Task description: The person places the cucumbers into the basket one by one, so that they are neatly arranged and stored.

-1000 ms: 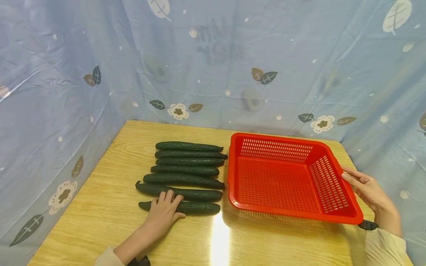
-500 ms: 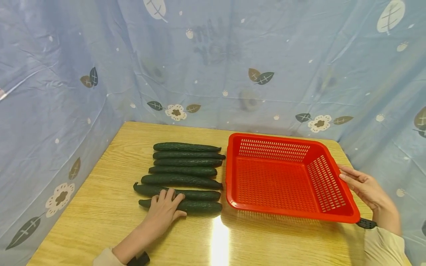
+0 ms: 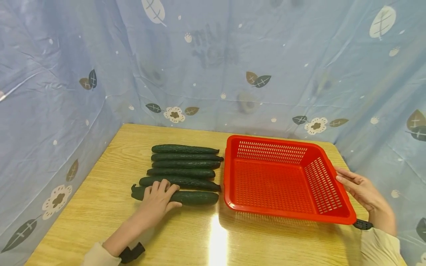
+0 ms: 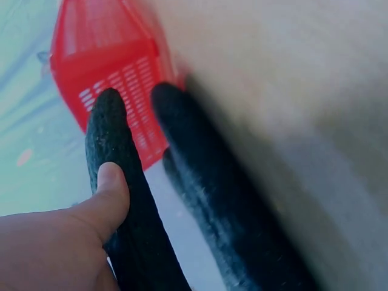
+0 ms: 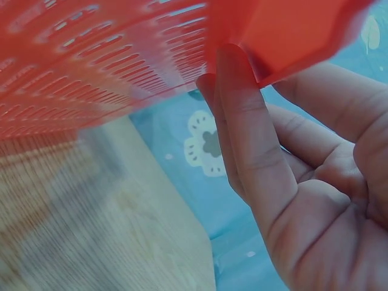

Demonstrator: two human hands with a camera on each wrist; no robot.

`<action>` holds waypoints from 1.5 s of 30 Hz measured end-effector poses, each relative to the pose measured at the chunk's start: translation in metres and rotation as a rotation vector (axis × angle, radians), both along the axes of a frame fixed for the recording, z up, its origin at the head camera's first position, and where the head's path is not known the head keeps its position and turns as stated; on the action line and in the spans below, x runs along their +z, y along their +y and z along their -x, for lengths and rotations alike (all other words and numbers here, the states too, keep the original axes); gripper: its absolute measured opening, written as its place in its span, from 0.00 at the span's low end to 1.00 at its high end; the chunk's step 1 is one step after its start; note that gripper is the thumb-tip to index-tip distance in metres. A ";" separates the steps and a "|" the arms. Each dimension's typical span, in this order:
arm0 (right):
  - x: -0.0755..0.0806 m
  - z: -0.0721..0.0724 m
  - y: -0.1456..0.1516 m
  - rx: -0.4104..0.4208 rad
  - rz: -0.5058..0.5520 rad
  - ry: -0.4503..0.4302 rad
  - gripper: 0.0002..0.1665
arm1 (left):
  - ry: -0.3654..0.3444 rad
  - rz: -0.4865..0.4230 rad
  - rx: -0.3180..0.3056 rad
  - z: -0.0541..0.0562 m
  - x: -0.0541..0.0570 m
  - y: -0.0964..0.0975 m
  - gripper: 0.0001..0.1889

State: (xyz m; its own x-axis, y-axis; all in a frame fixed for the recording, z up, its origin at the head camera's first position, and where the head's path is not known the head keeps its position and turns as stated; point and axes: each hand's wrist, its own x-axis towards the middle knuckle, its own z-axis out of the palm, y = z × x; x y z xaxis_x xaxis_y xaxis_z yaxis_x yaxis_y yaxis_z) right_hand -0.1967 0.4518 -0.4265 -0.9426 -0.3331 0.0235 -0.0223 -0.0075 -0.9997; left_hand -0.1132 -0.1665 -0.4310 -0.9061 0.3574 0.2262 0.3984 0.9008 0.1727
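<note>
My left hand grips a dark green cucumber from above, at the near side of the row. It overlaps the cucumber behind it, whose curled stem shows at the left. In the left wrist view my thumb lies along the gripped cucumber, and another cucumber stretches beside it. Several more cucumbers lie side by side on the table beyond my hand. To their right is a red perforated basket. My right hand pinches its right rim, with fingers at the rim's underside in the right wrist view.
The wood-grain table carries everything. A blue patterned curtain hangs behind it and along both sides. A black wrist strap sits below my left hand, and bright glare crosses the table's front.
The nearest cucumber, in my left hand, has come up and away from me, now covering much of the one behind. My right hand keeps its hold on the basket; the view has shifted slightly.
</note>
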 end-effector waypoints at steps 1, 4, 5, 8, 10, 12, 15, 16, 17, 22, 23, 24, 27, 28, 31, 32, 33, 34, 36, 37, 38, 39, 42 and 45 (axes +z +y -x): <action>0.000 0.000 0.000 0.003 -0.002 0.003 0.26 | -0.005 -0.008 0.002 0.001 0.003 -0.001 0.22; -0.001 0.000 0.000 0.005 -0.008 0.011 0.26 | 0.002 -0.025 0.002 0.004 0.011 -0.003 0.22; -0.001 0.000 0.000 0.005 -0.006 0.011 0.26 | 0.011 -0.026 0.001 0.005 0.013 -0.004 0.22; -0.001 0.000 0.001 0.002 0.002 0.011 0.26 | 0.034 -0.023 0.003 0.009 0.021 -0.005 0.22; -0.001 0.000 0.001 0.006 0.005 0.012 0.26 | 0.030 -0.028 0.005 0.013 0.026 -0.006 0.22; -0.001 0.000 0.001 0.008 -0.001 0.015 0.26 | 0.020 -0.037 0.006 0.015 0.031 -0.007 0.22; -0.002 0.000 0.001 0.007 -0.018 0.017 0.26 | 0.003 -0.066 0.000 0.020 0.038 -0.006 0.22; -0.002 0.000 0.001 0.003 -0.021 0.016 0.26 | 0.000 -0.076 -0.004 0.021 0.041 -0.006 0.22; -0.002 0.001 0.001 0.003 -0.015 0.013 0.27 | 0.001 -0.081 -0.010 0.023 0.043 -0.004 0.22; -0.002 0.001 0.001 0.006 0.022 0.009 0.27 | 0.006 -0.074 -0.039 0.031 0.051 0.005 0.23; -0.002 0.001 0.001 0.008 0.028 0.011 0.27 | 0.006 -0.068 -0.044 0.032 0.053 0.008 0.23; -0.002 0.001 0.001 0.009 0.029 0.013 0.27 | 0.004 -0.063 -0.047 0.033 0.054 0.010 0.23; -0.002 0.001 0.000 0.021 0.034 0.021 0.28 | -0.006 -0.065 -0.057 0.037 0.058 0.018 0.23; -0.002 0.001 0.000 0.029 0.045 0.021 0.28 | -0.008 -0.070 -0.061 0.039 0.059 0.020 0.23; -0.001 0.001 -0.001 0.042 0.056 0.027 0.28 | -0.008 -0.077 -0.072 0.043 0.062 0.028 0.23; -0.001 0.001 -0.001 0.046 0.060 0.029 0.28 | -0.009 -0.076 -0.075 0.044 0.064 0.030 0.23; -0.001 0.001 -0.002 0.049 0.062 0.031 0.28 | -0.008 -0.074 -0.078 0.046 0.065 0.033 0.23; -0.001 0.001 -0.002 0.052 0.064 0.033 0.28 | -0.010 -0.072 -0.080 0.047 0.066 0.036 0.23; -0.001 0.001 -0.002 0.054 0.060 0.036 0.28 | -0.010 -0.060 -0.085 0.051 0.068 0.041 0.23; -0.001 0.001 -0.002 0.054 0.058 0.038 0.28 | -0.009 -0.053 -0.090 0.053 0.069 0.044 0.23; -0.001 0.001 -0.001 0.055 0.055 0.039 0.28 | -0.006 -0.044 -0.093 0.055 0.070 0.048 0.23; -0.001 0.001 -0.001 0.053 0.043 0.040 0.28 | -0.005 -0.034 -0.097 0.057 0.071 0.051 0.23; -0.001 0.000 0.000 0.046 0.009 0.048 0.27 | -0.004 -0.018 -0.114 0.063 0.072 0.061 0.22; -0.001 0.000 -0.001 0.041 -0.027 0.054 0.27 | -0.017 -0.016 -0.130 0.068 0.074 0.070 0.22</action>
